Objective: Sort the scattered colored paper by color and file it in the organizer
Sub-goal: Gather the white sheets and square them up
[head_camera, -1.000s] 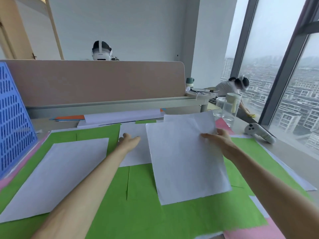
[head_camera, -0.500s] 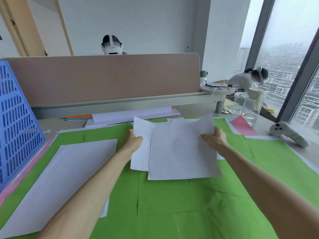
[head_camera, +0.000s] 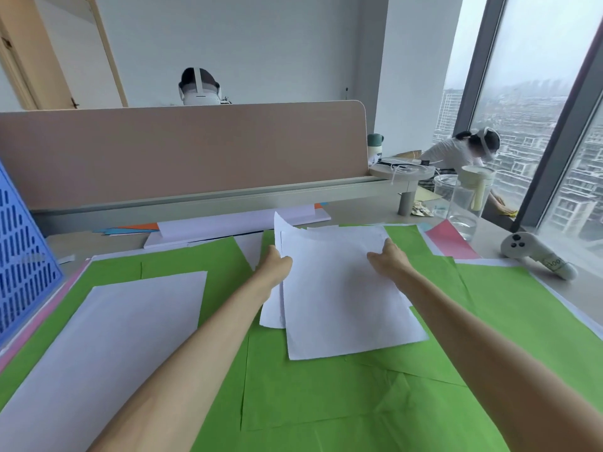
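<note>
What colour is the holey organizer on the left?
The organizer is blue, with rows of dark slots; the head view shows it best.

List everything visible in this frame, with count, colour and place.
held white sheets: at least two, white, centre.
loose white sheet: one, white, left.
green sheets: several, green, covering the desk.
pink sheets: at least two, pink, far right, left edge.
organizer: one, blue, left edge.
paper stack: one, white, by the divider.
pitcher: one, clear, far right.
controller: one, white, right edge.
left hand: grips held sheets' left edge.
right hand: grips their top right.
</note>
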### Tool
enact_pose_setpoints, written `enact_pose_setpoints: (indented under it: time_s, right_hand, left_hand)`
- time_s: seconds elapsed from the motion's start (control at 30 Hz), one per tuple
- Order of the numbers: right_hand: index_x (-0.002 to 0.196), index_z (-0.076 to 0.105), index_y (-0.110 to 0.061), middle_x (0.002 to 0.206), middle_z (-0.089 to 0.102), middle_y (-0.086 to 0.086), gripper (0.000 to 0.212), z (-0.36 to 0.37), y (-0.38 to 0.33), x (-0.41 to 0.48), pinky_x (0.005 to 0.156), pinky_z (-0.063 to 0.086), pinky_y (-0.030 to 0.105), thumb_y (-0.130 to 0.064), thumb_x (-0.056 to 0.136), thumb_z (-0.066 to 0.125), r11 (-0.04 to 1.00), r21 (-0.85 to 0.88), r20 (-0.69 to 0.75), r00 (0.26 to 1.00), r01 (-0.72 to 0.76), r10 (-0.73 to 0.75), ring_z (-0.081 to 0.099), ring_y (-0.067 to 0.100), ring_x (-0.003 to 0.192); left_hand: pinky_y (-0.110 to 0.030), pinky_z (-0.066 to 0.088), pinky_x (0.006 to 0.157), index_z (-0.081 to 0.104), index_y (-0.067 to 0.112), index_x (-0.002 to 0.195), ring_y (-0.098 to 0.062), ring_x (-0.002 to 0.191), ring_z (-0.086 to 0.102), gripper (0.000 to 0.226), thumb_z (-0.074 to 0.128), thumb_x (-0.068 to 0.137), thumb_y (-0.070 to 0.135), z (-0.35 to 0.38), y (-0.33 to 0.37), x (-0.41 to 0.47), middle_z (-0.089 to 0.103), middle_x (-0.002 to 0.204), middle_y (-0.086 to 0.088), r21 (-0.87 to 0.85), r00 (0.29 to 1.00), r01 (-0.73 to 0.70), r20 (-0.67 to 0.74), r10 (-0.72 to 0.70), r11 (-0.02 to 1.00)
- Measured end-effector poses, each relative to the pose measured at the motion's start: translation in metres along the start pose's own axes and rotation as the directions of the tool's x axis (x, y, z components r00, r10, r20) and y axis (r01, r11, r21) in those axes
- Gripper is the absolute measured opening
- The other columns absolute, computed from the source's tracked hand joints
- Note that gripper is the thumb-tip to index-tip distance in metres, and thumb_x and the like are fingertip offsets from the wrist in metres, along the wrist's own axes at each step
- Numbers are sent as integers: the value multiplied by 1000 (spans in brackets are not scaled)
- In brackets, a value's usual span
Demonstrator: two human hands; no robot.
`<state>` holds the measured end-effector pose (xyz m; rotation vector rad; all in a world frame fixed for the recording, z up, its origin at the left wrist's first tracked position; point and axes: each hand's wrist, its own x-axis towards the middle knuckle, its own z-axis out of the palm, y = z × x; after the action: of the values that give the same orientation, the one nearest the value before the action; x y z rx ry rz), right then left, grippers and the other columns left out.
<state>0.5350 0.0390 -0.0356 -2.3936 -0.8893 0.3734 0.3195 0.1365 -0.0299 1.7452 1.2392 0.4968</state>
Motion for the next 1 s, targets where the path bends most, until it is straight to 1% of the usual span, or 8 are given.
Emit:
enact_pose_setpoints:
  time_s: [0.17,0.23,0.3,0.4,0.57,0.7,0.83,1.0]
  right_hand:
    - [132,40,-12,134,43,17,48,-1,10,-4,101,29,40,-41,94,42,961,-271,15,997,-64,71,31,35,128]
    - [130,42,-9,134,47,17,48,-1,16,-4,99,32,41,-44,97,37,969,-246,0,1000,-16,16,34,35,128]
    - [132,42,-5,133,51,19,47,-5,16,-6,97,37,39,-38,99,38,992,-113,-33,998,50,-54,40,36,127]
    - [137,40,-1,134,50,19,50,-14,12,-11,95,42,36,-26,95,49,990,136,-34,999,26,-21,48,34,122]
    - [133,40,-2,118,51,16,60,-19,9,-13,72,42,31,-14,83,69,882,455,71,992,-125,104,54,30,102]
    - [108,50,0,92,59,16,43,-19,10,-18,59,49,31,-5,74,76,840,520,140,986,-155,95,59,26,71]
    - [96,65,-6,91,68,14,21,-16,10,-25,72,55,38,-1,76,68,839,543,16,999,28,-44,65,26,78]
    - [101,63,-11,94,72,7,25,-36,-7,-47,76,59,45,-18,79,72,763,608,-147,975,222,-166,70,26,84]
  left_hand:
    - [-38,39,101,29,15,140,-27,120,44,51,38,90,17,9,6,3,46,130,-5,-19,1000,-11,-3,11,1000]
    - [-37,45,94,35,16,136,-26,111,50,47,33,89,12,12,8,4,52,119,-4,-55,1000,-25,-16,24,998]
    - [-31,43,87,35,13,136,-23,111,47,44,31,92,11,18,9,3,49,124,-4,-14,1000,-28,9,28,1000]
    - [-33,31,101,25,6,145,-25,131,32,50,31,98,20,29,13,2,34,145,-10,161,1000,-17,16,14,987]
    - [-38,23,114,11,0,149,-36,140,21,62,38,97,22,33,22,-6,24,152,-19,470,1000,22,-1,-24,882]
    - [-33,39,93,24,5,143,-31,123,43,58,45,92,18,25,19,-6,40,139,-14,259,1000,4,19,-9,966]
    - [-27,32,91,10,7,151,-26,133,36,70,50,93,14,13,22,-14,29,151,-11,15,1000,1,26,-1,1000]
    - [-38,39,96,32,5,138,-30,120,46,48,29,90,5,-1,31,-40,43,139,-16,-164,994,-89,-83,76,982]
